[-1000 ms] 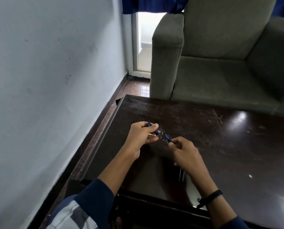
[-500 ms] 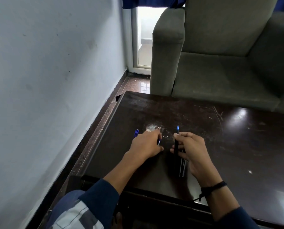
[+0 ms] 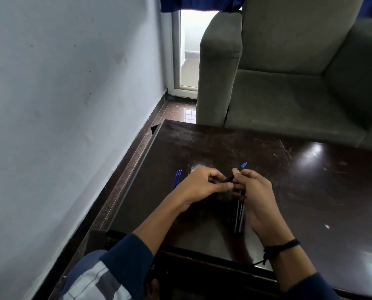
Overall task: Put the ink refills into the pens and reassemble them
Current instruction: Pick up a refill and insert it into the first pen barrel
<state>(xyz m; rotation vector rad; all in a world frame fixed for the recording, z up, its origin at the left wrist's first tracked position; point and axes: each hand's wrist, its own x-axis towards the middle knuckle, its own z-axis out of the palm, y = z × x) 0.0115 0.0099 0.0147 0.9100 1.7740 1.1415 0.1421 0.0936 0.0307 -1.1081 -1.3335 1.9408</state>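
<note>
My right hand grips a dark pen with a blue tip that points up and away. My left hand meets it just to the left, fingers curled and pinching the pen's lower end. A few blue ink refills lie side by side on the dark table, left of my left hand. Two dark pen barrels lie on the table under my right hand, partly hidden by it.
A pale wall runs along the left, close to the table's left edge. A grey armchair stands right behind the table. A small white speck lies on the table at the right.
My hands went down to the table and put down a clear-and-blue piece. My right hand picked up a dark pen, and both hands have now come together on it above the table.
</note>
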